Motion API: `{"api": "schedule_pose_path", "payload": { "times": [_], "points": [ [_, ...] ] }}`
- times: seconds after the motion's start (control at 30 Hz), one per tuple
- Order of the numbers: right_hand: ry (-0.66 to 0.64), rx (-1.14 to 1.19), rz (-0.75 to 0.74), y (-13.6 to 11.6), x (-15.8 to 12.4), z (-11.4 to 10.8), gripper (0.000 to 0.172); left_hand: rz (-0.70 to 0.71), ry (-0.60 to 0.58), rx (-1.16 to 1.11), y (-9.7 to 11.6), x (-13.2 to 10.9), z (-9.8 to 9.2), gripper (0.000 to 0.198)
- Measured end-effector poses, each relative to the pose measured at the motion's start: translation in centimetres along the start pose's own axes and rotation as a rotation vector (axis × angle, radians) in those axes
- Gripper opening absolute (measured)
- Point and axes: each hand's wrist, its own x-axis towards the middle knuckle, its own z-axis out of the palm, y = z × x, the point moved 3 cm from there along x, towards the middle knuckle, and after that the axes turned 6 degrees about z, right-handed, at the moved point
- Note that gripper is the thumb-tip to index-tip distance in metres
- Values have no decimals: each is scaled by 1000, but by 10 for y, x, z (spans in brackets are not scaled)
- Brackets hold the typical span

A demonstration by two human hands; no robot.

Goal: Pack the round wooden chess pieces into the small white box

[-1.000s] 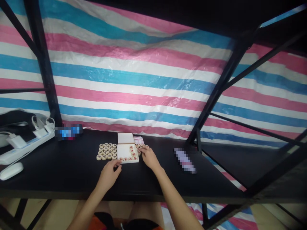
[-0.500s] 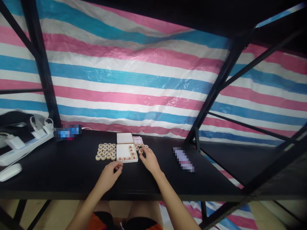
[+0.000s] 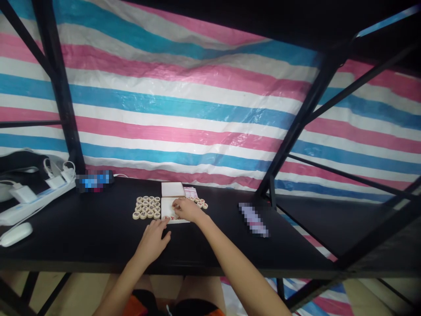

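Note:
A shallow white box lies on the black table with several round wooden chess pieces in it. My right hand reaches over the box, fingers pinched together above its inside; what they hold is too small to make out. My left hand rests on the table at the box's near left corner, fingers loosely curled and touching the rim. A block of chess pieces sits left of the box. A few loose pieces lie to its right. The white lid lies behind the box.
A white power strip with chargers and a white mouse are at the left. A blurred object lies by the black post, another blurred flat object at the right. Black frame bars cross the right side. A striped tarp hangs behind.
My right hand has moved left from the loose pieces beside the box to over the box. My left hand stays near the box's front corner, shifted slightly.

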Motion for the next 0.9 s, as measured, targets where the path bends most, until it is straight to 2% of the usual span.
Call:
{"api": "schedule_pose_path", "payload": {
  "times": [0.4,0.47,0.57,0.63,0.73,0.8,0.9],
  "points": [
    [29,14,4,12,1,-8,18,-10,5,-20,-3,0,1,43],
    [87,43,17,11,-7,-14,20,-7,29,-61,-5,-1,3,44],
    [277,224,34,4,-35,-22,23,17,67,-203,-8,-1,3,41],
    [334,395,53,-4,-57,-17,25,12,70,-318,-8,-1,1,35],
    [240,646,108,-17,-83,4,31,1,40,-408,-5,0,-1,28],
    [184,732,123,-24,-91,17,33,24,13,-391,-3,1,-3,24],
    [180,787,167,-27,-93,26,32,41,-8,-334,-1,1,-3,21]
  ]
}}
